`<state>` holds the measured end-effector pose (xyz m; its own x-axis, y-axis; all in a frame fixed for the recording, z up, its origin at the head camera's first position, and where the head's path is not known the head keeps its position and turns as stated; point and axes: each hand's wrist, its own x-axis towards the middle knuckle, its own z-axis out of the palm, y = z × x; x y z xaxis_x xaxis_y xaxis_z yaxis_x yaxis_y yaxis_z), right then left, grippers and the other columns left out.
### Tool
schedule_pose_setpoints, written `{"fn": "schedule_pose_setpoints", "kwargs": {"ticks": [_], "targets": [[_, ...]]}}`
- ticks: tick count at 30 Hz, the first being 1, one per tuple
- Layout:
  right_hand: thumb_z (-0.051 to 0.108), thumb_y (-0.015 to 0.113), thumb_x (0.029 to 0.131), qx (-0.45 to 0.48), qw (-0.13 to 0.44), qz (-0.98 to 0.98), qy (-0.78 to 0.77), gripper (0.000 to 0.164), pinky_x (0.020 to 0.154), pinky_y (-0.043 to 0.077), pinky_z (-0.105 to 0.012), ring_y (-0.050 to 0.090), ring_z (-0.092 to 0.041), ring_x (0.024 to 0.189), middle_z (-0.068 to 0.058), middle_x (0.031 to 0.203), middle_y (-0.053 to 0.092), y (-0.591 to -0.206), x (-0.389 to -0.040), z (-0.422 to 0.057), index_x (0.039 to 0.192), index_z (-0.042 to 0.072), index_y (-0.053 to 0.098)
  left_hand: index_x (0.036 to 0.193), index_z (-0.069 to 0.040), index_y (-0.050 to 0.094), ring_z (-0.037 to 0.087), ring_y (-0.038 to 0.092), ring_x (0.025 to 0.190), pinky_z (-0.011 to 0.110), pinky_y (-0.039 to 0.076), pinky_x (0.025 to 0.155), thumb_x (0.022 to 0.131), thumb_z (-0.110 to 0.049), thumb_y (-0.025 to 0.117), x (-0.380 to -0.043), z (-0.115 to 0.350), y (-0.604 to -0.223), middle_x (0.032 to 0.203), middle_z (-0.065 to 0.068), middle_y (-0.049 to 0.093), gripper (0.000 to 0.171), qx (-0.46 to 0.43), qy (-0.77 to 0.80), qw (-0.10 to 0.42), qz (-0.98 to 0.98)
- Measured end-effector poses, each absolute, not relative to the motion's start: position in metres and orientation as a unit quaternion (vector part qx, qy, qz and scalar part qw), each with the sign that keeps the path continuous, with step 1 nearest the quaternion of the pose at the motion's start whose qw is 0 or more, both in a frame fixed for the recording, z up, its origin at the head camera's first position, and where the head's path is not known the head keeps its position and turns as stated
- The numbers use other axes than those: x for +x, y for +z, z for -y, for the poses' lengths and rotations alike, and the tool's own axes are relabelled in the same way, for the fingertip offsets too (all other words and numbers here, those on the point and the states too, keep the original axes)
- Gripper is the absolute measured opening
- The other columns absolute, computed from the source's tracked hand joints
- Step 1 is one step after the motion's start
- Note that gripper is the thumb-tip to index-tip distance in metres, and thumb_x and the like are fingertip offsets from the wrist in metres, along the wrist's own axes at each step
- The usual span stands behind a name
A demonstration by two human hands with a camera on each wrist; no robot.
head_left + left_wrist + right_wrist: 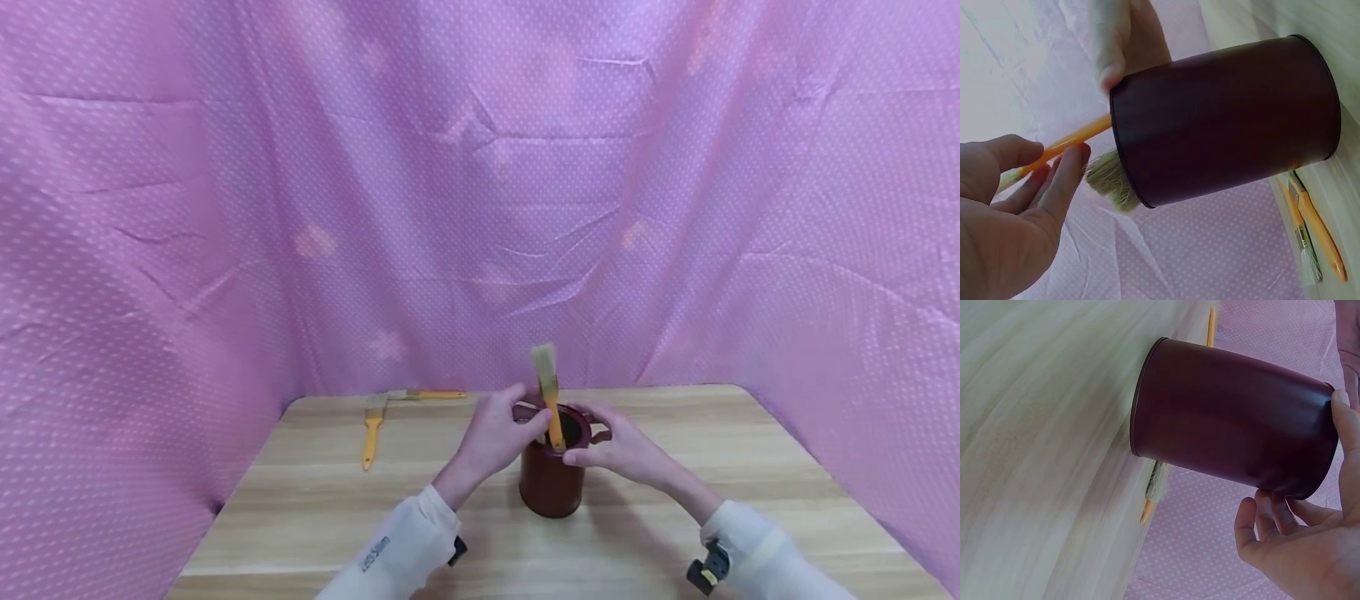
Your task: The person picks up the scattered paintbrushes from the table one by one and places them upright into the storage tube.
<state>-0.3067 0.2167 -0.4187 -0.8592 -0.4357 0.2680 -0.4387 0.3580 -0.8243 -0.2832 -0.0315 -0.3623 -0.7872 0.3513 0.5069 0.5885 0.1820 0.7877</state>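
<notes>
My left hand point(495, 437) pinches the yellow handle of a paintbrush point(546, 375) between thumb and fingers. Its pale bristles point up, and the handle's lower end dips into the mouth of a dark red cylindrical pot point(551, 483). Upright on the table, the pot is gripped near its rim by my right hand point(630, 450), thumb on the near side and fingers round the right side. In the left wrist view, tan bristles point(1113, 181) of another brush stick out past the pot's rim; the rest of that brush is hidden.
Two more yellow-handled brushes lie on the wooden table point(300, 508) to the left: one brush point(371, 433) points toward me, the other brush point(438, 394) lies sideways along the back edge. A pink dotted cloth point(480, 208) hangs behind and at both sides.
</notes>
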Motion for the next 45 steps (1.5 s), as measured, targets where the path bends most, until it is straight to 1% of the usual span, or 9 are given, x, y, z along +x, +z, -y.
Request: {"fn": "schedule_pose_setpoints", "kwargs": {"ticks": [9,16,22,28,33,36,39,41,45], "targets": [[0.029,0.087,0.083,0.26,0.01,0.834,0.487,0.082,0.091,0.053,-0.041,0.058,-0.031,0.119,-0.01,0.145,0.053,-0.417,-0.31,-0.215,0.151,0.008,0.046,0.13,-0.006,0.065,0.022,0.065,0.115,0.035,0.052,0.096,0.095,-0.016,0.076,-0.288,0.043,-0.361,0.123,0.006,0.068,0.038,-0.312,-0.558,0.147,0.755],[0.025,0.088,0.082,0.248,0.009,0.828,0.502,0.08,0.088,0.055,-0.038,0.06,-0.032,0.115,-0.012,0.145,0.052,-0.417,-0.306,-0.214,0.15,0.01,0.048,0.13,-0.009,0.065,0.02,0.065,0.112,0.033,0.051,0.097,0.097,-0.016,0.072,-0.302,0.067,-0.376,0.122,0.001,0.068,0.034,-0.268,-0.529,0.184,0.784],[0.025,0.088,0.083,0.237,0.0,0.828,0.509,0.08,0.084,0.056,-0.037,0.062,-0.036,0.111,-0.015,0.146,0.05,-0.42,-0.303,-0.216,0.151,0.011,0.047,0.128,-0.011,0.066,0.025,0.063,0.11,0.043,0.051,0.093,0.096,-0.018,0.069,-0.328,0.106,-0.398,0.121,0.005,0.067,0.032,-0.202,-0.442,0.21,0.848],[0.029,0.087,0.083,0.237,-0.005,0.829,0.506,0.081,0.082,0.057,-0.037,0.064,-0.034,0.109,-0.015,0.142,0.052,-0.419,-0.306,-0.216,0.151,0.013,0.046,0.137,-0.006,0.059,0.033,0.06,0.116,0.055,0.048,0.094,0.092,-0.027,0.066,-0.353,0.167,-0.416,0.13,0.013,0.063,0.049,-0.056,-0.301,0.132,0.943],[0.03,0.088,0.082,0.25,0.006,0.832,0.496,0.081,0.087,0.055,-0.037,0.061,-0.032,0.114,-0.012,0.142,0.054,-0.42,-0.307,-0.216,0.149,0.011,0.048,0.143,0.001,0.052,0.041,0.06,0.111,0.065,0.046,0.089,0.091,-0.024,0.066,-0.365,0.21,-0.425,0.132,0.022,0.06,0.059,-0.012,-0.224,0.073,0.972],[0.03,0.088,0.082,0.249,0.007,0.833,0.493,0.08,0.086,0.055,-0.037,0.062,-0.03,0.113,-0.012,0.142,0.054,-0.42,-0.307,-0.217,0.149,0.012,0.048,0.135,-0.001,0.059,0.038,0.061,0.097,0.064,0.046,0.085,0.093,-0.024,0.065,-0.371,0.228,-0.431,0.122,0.022,0.064,0.049,0.006,-0.202,0.044,0.978],[0.028,0.088,0.082,0.244,0.011,0.835,0.493,0.08,0.085,0.056,-0.037,0.063,-0.03,0.11,-0.013,0.143,0.053,-0.42,-0.307,-0.217,0.149,0.011,0.049,0.106,-0.003,0.067,0.033,0.058,0.081,0.058,0.046,0.077,0.092,-0.024,0.066,-0.375,0.241,-0.437,0.098,0.017,0.066,0.025,0.029,-0.185,0.017,0.982],[0.027,0.089,0.081,0.241,0.017,0.836,0.492,0.079,0.085,0.055,-0.037,0.062,-0.029,0.111,-0.013,0.143,0.054,-0.421,-0.308,-0.215,0.148,0.011,0.05,0.092,-0.004,0.063,0.032,0.057,0.077,0.055,0.045,0.074,0.09,-0.024,0.067,-0.377,0.247,-0.44,0.089,0.013,0.063,0.02,0.04,-0.18,0.008,0.983],[0.025,0.09,0.081,0.234,0.032,0.837,0.494,0.08,0.088,0.054,-0.04,0.061,-0.031,0.114,-0.014,0.141,0.055,-0.42,-0.306,-0.211,0.148,0.007,0.05,0.096,-0.003,0.062,0.032,0.056,0.078,0.055,0.043,0.076,0.085,-0.023,0.07,-0.379,0.254,-0.445,0.087,0.012,0.061,0.024,0.041,-0.187,0.01,0.982]]}}
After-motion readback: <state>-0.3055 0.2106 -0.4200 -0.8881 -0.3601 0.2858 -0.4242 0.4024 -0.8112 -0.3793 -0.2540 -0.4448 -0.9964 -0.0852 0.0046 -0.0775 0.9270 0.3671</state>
